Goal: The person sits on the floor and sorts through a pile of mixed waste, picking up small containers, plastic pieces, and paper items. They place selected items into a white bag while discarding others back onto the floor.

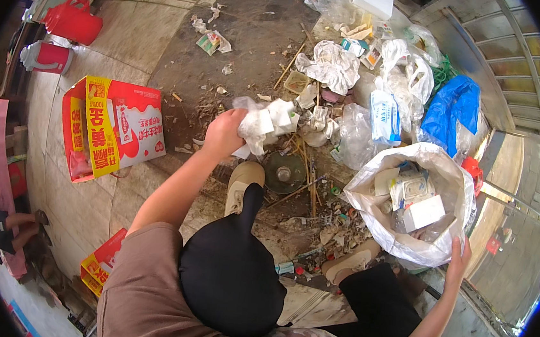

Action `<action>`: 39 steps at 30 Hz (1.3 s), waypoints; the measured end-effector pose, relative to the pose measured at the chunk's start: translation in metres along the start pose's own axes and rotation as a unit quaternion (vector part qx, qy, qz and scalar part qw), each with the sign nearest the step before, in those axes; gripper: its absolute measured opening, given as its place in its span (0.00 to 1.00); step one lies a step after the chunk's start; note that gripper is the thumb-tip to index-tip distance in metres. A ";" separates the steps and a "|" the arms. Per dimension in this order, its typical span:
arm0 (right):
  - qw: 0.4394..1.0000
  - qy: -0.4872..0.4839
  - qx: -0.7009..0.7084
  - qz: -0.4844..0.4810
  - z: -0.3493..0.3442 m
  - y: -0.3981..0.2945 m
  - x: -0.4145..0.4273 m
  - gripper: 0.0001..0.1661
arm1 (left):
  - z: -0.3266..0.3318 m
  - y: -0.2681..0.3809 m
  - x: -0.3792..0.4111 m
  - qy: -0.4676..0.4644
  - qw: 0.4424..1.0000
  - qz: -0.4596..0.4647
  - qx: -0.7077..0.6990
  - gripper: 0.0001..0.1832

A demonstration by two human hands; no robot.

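Note:
My left hand (225,133) grips a bunch of white paper scraps and crumpled clear plastic (262,123), held above the littered floor. At the right, my right hand (458,261) holds the rim of a white woven sack (366,225), whose mouth gapes upward. Inside it lie a white box (424,213), a flat printed wrapper (410,188) and clear plastic. Just beyond the bunch are crumpled white paper (319,124) and a shallow clear plastic tub (297,82). A round dark disc (285,172) with a pale centre rests beside my left shoe (244,185).
Heaped beyond the sack are a blue plastic bag (451,107), a blue-and-white packet (384,116), white bags (400,59) and a white foam box (373,0). Sticks and small debris (337,222) cover the floor. A red-and-yellow carton (117,128) and red kettles (75,21) stand left.

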State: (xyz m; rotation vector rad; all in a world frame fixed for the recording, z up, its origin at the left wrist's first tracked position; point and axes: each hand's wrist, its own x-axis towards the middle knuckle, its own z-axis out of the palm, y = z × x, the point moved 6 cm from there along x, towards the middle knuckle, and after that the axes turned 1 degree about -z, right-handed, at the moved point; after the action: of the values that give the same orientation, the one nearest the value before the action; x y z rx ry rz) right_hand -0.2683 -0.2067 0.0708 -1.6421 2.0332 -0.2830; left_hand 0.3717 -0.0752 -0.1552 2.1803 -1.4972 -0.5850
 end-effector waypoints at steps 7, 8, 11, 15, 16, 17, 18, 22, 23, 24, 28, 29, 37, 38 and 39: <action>1.000 0.003 -0.022 0.008 -0.001 -0.009 -0.005 0.34 | 0.054 0.048 0.048 -0.266 0.937 0.179 0.137 0.33; 1.000 0.001 -0.019 0.007 0.000 -0.009 -0.005 0.33 | 0.069 0.050 0.053 -0.293 0.923 0.174 0.181 0.34; 1.000 -0.013 -0.005 -0.001 0.002 -0.013 -0.008 0.32 | 0.109 0.032 0.060 -0.369 0.884 0.157 0.241 0.34; 0.999 -0.028 0.015 -0.014 0.001 -0.029 -0.017 0.29 | 0.104 0.042 0.048 -0.383 0.896 0.130 0.186 0.28; 0.999 -0.027 0.018 -0.019 0.001 -0.031 -0.019 0.28 | 0.100 0.038 0.042 -0.382 0.904 0.114 0.156 0.27; 0.999 -0.031 0.028 -0.016 0.001 -0.031 -0.020 0.27 | 0.097 0.033 0.038 -0.355 0.920 0.091 0.135 0.27; 0.999 -0.035 0.038 -0.015 0.002 -0.031 -0.020 0.27 | 0.095 0.025 0.035 -0.327 0.936 0.067 0.114 0.27; 0.997 -0.038 0.061 -0.038 0.001 -0.036 -0.022 0.24 | 0.084 -0.009 0.047 -0.187 0.973 -0.063 -0.117 0.30; 0.997 -0.033 0.060 -0.044 -0.002 -0.038 -0.026 0.23 | 0.080 -0.004 0.052 -0.181 0.958 -0.113 -0.193 0.30; 0.996 -0.028 0.064 -0.052 0.000 -0.048 -0.030 0.22 | 0.073 0.004 0.058 -0.173 0.949 -0.081 -0.250 0.29; 0.986 -0.003 0.155 -0.062 0.003 -0.060 -0.037 0.14 | 0.050 0.070 0.076 -0.257 0.899 -0.141 -0.324 0.25; 0.982 -0.014 0.181 -0.042 0.004 -0.067 -0.039 0.13 | 0.046 0.093 0.077 -0.272 0.891 -0.148 -0.333 0.26; 0.985 0.026 0.165 -0.037 -0.007 -0.062 -0.048 0.15 | 0.118 0.329 0.060 -0.464 0.869 0.009 -0.170 0.24; 0.979 0.026 0.200 -0.017 -0.012 -0.067 -0.054 0.12 | 0.129 0.361 0.053 -0.455 0.875 0.029 -0.165 0.25; 0.973 0.029 0.230 0.006 -0.017 -0.069 -0.062 0.10 | 0.144 0.397 0.041 -0.448 0.877 0.051 -0.164 0.27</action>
State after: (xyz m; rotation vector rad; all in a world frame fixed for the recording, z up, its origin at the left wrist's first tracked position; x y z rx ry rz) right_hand -0.2094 -0.1676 0.1334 -1.3427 1.8377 -0.7438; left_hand 0.0036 -0.2583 -0.0527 1.5877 -1.7139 -1.8327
